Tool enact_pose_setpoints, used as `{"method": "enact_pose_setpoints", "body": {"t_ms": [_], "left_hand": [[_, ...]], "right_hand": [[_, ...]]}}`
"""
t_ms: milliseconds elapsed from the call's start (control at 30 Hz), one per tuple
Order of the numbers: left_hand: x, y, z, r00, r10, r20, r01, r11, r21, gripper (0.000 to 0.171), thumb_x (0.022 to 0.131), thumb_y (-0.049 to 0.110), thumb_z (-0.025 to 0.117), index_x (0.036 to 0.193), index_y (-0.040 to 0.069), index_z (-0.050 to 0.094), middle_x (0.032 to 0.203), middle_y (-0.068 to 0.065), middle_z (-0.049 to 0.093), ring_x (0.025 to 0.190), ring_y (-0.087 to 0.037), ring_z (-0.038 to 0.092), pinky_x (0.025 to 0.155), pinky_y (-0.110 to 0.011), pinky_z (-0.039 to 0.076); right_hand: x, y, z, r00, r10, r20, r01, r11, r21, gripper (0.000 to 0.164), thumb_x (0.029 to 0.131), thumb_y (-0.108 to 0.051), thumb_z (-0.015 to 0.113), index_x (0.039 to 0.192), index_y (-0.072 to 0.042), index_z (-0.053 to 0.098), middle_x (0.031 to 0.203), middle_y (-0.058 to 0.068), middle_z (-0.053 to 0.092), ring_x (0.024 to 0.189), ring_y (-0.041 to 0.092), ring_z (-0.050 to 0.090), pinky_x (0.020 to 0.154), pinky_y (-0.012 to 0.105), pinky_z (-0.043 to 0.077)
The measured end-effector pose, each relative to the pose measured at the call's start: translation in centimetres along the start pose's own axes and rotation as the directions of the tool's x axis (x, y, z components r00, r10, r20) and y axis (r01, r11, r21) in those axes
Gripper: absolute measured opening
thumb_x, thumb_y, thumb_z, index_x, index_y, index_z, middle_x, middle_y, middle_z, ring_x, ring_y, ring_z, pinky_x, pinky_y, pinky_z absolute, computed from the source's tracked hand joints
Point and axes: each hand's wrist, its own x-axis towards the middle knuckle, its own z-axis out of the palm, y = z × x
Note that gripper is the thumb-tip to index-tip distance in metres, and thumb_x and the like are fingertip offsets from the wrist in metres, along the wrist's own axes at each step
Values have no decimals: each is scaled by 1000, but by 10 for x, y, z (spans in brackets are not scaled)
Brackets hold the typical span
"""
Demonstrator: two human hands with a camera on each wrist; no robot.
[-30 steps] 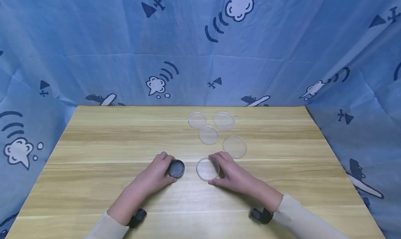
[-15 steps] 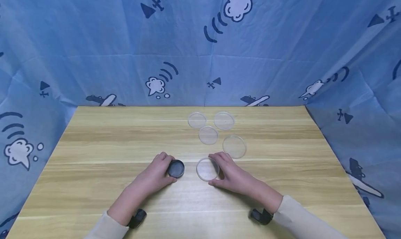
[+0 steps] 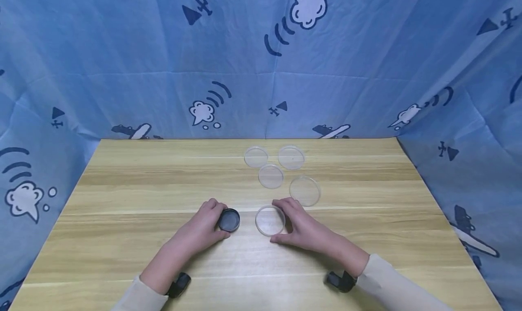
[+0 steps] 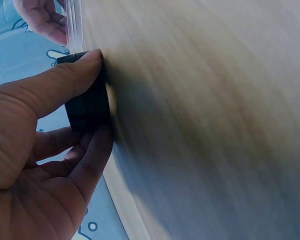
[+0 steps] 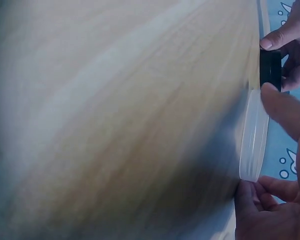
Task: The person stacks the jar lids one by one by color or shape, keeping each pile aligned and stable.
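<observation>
In the head view my left hand (image 3: pixel 205 224) grips a small, round black container (image 3: pixel 229 221) by its edge, thumb on the near side and fingers on the far side. The left wrist view shows the dark side wall of this container (image 4: pixel 90 107) standing at the table surface. My right hand (image 3: pixel 301 225) holds a clear round petri dish (image 3: pixel 270 221) between thumb and fingers. Seen from the right wrist, the dish (image 5: pixel 253 140) has a low, clear wall and lies flat on the table. A short gap separates the container and the dish in the head view.
Behind my right hand lie more clear round dishes or lids: one (image 3: pixel 305 191) close to its fingers, another (image 3: pixel 271 177) farther left, and two at the back, left (image 3: pixel 256 157) and right (image 3: pixel 291 157). Blue printed cloth (image 3: pixel 244 52) surrounds the wooden table (image 3: pixel 142 188).
</observation>
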Motion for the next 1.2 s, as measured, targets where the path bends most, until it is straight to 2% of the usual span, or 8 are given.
{"method": "enact_pose_setpoints", "body": {"t_ms": [133,367,600,700,867,1200], "left_hand": [[0,0,1,1000,-1,0,1,1000,-2,51,80,13,90,123,-1,66,106,-8,59,102,-21,55,94,-43,53],[0,-1,2,1000,-10,0,10,1000,-8,52,80,13,90,124,-2,66,106,-7,59,102,-20,55,94,-43,54],[0,-1,-1,1000,-2,5,2,1000,-3,51,81,14,90,123,-1,65,108,-8,59,103,-21,55,94,-43,54],[0,-1,-1,1000,-3,4,3,1000,2,50,81,13,90,123,-1,66,107,-8,59,102,-20,54,94,-43,54],[1,-1,-1,1000,-4,3,4,1000,8,50,81,14,90,123,0,66,106,-7,59,101,-20,55,94,-43,54],[0,0,-2,1000,0,8,0,1000,7,51,81,15,91,122,0,66,107,-8,59,101,-21,55,94,-43,54]], "right_hand": [[1,-1,-3,1000,19,-5,-19,1000,14,89,82,-41,89,150,1,49,138,13,57,130,26,55,114,51,47],[11,-6,-18,998,40,-43,-39,999,34,82,89,-36,83,152,1,46,141,16,57,131,30,57,113,52,48],[43,1,-41,993,29,-113,-29,1000,5,73,93,-28,81,149,4,47,140,23,55,125,39,59,107,54,52],[57,5,-47,992,28,-126,-30,999,-12,73,92,-25,82,149,5,47,142,25,53,127,40,57,110,54,50],[75,14,-51,994,36,-106,-41,998,-49,78,90,-26,83,150,6,44,147,26,50,137,40,50,119,54,42],[93,22,-50,995,99,-27,-101,990,-102,87,89,-30,84,154,6,39,151,26,45,143,41,44,123,55,37]]}}
